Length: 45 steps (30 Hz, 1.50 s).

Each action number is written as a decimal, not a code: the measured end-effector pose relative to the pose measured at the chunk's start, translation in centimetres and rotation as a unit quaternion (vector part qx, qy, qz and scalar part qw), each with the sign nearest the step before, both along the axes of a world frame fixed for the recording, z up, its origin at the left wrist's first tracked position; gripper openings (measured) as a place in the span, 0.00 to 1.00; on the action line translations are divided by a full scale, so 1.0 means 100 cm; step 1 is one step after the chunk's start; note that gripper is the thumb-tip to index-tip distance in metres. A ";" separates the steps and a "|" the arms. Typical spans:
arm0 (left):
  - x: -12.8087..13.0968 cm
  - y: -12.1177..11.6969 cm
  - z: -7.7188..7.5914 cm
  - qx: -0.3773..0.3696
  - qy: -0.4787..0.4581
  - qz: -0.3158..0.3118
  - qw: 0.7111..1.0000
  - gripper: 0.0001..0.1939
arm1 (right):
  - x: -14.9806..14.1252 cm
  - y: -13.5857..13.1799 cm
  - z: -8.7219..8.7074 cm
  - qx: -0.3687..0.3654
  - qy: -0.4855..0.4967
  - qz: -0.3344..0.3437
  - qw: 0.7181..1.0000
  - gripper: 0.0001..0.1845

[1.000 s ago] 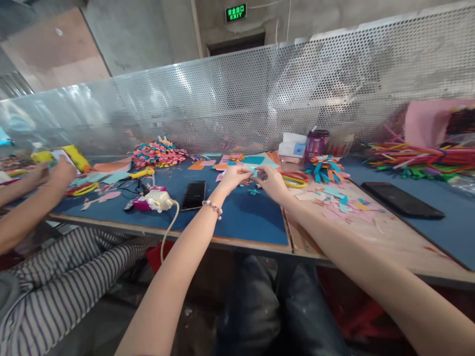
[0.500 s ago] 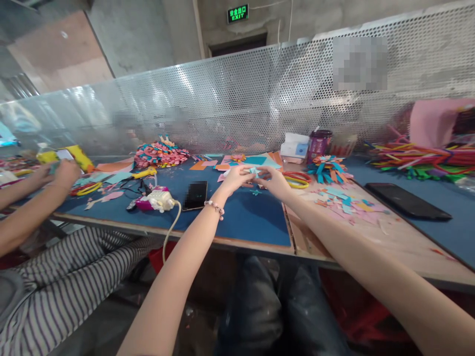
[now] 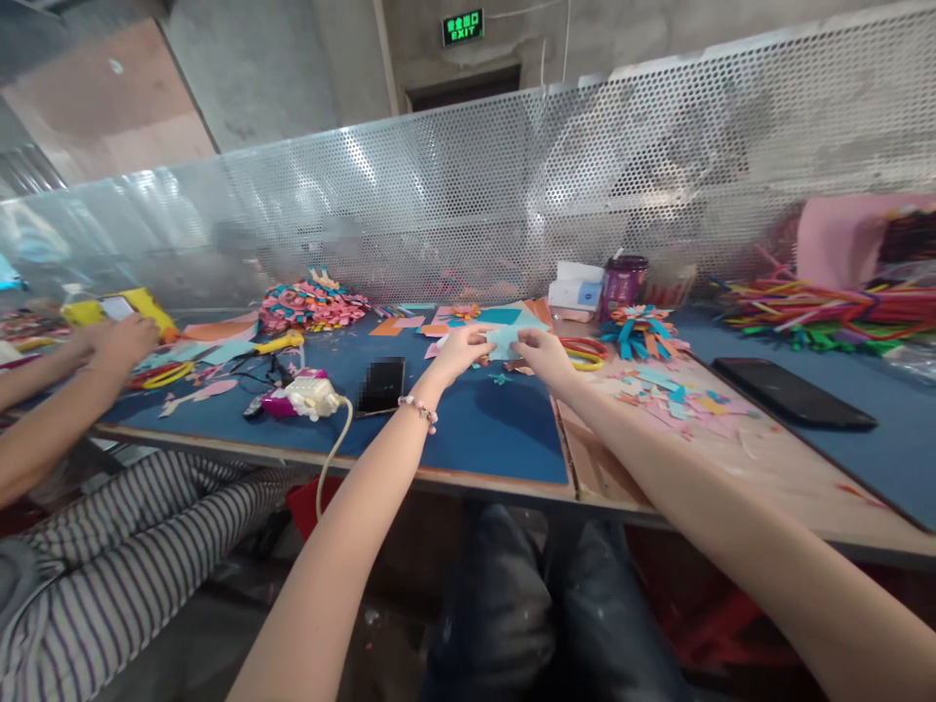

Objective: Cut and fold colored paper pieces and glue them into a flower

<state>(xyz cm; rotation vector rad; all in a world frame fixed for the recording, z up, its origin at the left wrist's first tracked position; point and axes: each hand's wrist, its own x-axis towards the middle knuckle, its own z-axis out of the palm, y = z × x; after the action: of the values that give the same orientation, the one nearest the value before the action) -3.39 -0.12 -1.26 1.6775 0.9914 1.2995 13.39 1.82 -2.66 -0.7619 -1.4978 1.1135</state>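
Both my hands are stretched out over the blue mat (image 3: 475, 429). My left hand (image 3: 459, 352), with a bead bracelet on its wrist, and my right hand (image 3: 541, 355) pinch a small light-blue piece of paper (image 3: 503, 339) between them, one hand on each side. The paper is held just above the mat, in front of loose sheets of coloured paper (image 3: 504, 316). Small paper bits lie on the mat under my hands.
A phone (image 3: 383, 384), a white and pink glue gun (image 3: 303, 396) with its cord, and yellow scissors (image 3: 278, 342) lie to the left. Red and yellow scissors (image 3: 581, 353), paper flowers (image 3: 641, 328), a purple jar (image 3: 622, 283), another phone (image 3: 794, 393) and paper scraps (image 3: 669, 398) lie right. A person in striped clothes (image 3: 109, 565) works at left.
My hands have shifted slightly and the light-blue paper now shows more between them, spread wider. The person's hands at left moved a little.
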 end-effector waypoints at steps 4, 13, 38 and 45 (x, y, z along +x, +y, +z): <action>0.001 0.002 0.001 -0.010 -0.019 0.021 1.000 0.14 | 0.000 0.002 0.000 -0.039 0.034 -0.002 0.999 0.10; -0.004 0.005 0.000 -0.043 -0.100 -0.007 0.994 0.07 | 0.012 0.003 0.006 0.096 -0.022 0.034 0.995 0.09; -0.002 0.004 0.001 -0.056 -0.125 -0.057 0.989 0.03 | 0.009 0.006 0.001 0.170 -0.086 0.039 0.981 0.17; -0.001 0.000 0.002 -0.037 -0.081 -0.075 0.993 0.13 | 0.009 -0.003 0.005 0.144 -0.082 -0.016 0.986 0.16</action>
<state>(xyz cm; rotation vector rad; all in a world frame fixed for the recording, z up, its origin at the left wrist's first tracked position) -3.45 -0.15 -1.07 1.5331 0.7933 1.2608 14.24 1.49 -2.15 -0.6838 -1.7337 0.8017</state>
